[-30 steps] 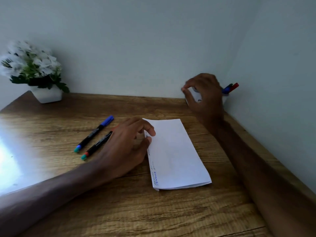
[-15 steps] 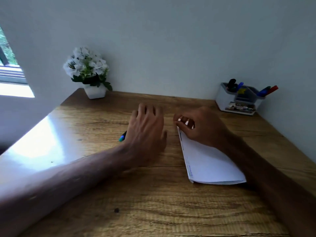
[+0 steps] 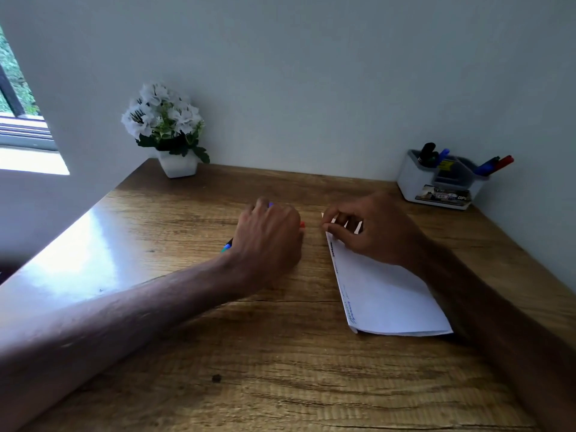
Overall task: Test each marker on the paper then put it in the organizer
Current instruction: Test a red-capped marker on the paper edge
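Left hand [image 3: 268, 241] arches knuckles-up, fingers curled down over two slim black-barrelled markers [image 3: 229, 243] on the glossy wood-grain desk [image 3: 280, 353]; a blue cap, an orange tip and a teal end peek out, but the grip itself is hidden, cannot tell. Right hand [image 3: 377, 232], fingers bent, pinches the far corner of the folded white paper [image 3: 383, 294], flat just beside the left hand, faint scribbles along its left edge. Boxy white plastic organizer [image 3: 414, 182] sits in the far right corner with more markers standing inside; white-flowered plant [image 3: 162, 120] in a square pot far left.
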Demonstrator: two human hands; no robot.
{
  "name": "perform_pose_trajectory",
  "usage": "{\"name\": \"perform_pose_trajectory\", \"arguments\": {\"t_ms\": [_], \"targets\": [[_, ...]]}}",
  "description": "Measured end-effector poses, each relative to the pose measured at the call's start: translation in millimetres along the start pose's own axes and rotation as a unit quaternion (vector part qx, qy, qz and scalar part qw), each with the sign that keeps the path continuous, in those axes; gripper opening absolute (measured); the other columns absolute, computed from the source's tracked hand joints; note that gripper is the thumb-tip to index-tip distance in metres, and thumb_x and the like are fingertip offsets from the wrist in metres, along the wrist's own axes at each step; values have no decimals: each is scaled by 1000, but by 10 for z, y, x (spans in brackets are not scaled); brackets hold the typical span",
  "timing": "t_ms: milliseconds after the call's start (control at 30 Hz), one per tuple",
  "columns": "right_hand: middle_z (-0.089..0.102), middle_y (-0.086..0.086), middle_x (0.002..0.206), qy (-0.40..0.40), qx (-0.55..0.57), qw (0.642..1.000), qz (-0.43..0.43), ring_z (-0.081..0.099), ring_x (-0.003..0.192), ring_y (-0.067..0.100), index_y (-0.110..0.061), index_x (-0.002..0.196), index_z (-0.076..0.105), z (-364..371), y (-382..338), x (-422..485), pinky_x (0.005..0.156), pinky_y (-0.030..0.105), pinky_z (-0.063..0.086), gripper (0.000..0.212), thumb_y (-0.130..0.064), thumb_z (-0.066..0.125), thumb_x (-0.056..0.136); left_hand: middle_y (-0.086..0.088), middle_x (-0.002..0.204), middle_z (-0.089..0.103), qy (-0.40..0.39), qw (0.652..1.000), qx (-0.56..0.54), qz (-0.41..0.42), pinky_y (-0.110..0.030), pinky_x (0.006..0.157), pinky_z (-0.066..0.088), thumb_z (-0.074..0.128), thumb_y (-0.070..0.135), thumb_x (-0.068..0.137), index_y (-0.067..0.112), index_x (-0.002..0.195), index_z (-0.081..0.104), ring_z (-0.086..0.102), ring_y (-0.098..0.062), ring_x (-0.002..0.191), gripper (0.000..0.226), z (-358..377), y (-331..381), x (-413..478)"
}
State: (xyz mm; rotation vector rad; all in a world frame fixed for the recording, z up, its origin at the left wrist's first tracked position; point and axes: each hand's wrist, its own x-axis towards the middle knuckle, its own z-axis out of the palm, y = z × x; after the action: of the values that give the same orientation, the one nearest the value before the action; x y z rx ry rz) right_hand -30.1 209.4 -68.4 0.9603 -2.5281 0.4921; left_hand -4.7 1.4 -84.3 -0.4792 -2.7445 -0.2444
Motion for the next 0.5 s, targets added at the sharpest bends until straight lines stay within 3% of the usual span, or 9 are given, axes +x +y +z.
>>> {"name": "perform_pose_trajectory", "arguments": {"t_ms": [100, 167, 333, 433, 500], "targets": [[76, -8, 81, -11, 10, 1000, 4, 69, 67, 4, -20, 97, 78, 9, -4, 2, 61, 30, 59, 11, -21, 80, 86, -5, 85, 67, 13, 995, -96, -17, -43, 75, 58, 47, 47, 104, 15, 87, 60, 67, -28, 86, 39, 47, -43, 44], [77, -8, 81, -16, 21, 1000, 17, 70, 66, 4, -20, 97, 79, 17, 6, 4, 61, 30, 60, 12, -20, 81, 85, -7, 77, 69, 14, 980, -197, -26, -46, 63, 57, 51, 44, 103, 11, 84, 65, 67, -28, 71, 40, 33, -48, 83], [78, -4, 79, -30, 79, 995, 58, 71, 60, 3, -13, 99, 78, 2, -21, -10, 58, 14, 56, 10, -15, 78, 89, -7, 70, 71, -1, 937, -341, -72, -36, 57, 54, 61, 41, 100, 16, 77, 72, 65, -19, 59, 36, -35, 8, 142], [76, -1, 77, -18, 146, 984, 104, 71, 51, 10, -8, 100, 75, -54, -69, -17, 47, 28, 59, 10, -15, 73, 93, -12, 77, 74, -46, 887, -445, -113, -40, 61, 60, 63, 40, 99, 22, 85, 73, 69, -27, 64, 25, -64, 12, 152], [76, 2, 75, 0, 185, 975, 124, 72, 51, 18, -6, 100, 74, -86, -97, -13, 45, 39, 59, 13, -17, 68, 97, -8, 83, 76, -57, 853, -501, -133, -32, 63, 61, 64, 37, 98, 16, 94, 73, 71, -22, 68, 23, -100, 1, 162]]}}
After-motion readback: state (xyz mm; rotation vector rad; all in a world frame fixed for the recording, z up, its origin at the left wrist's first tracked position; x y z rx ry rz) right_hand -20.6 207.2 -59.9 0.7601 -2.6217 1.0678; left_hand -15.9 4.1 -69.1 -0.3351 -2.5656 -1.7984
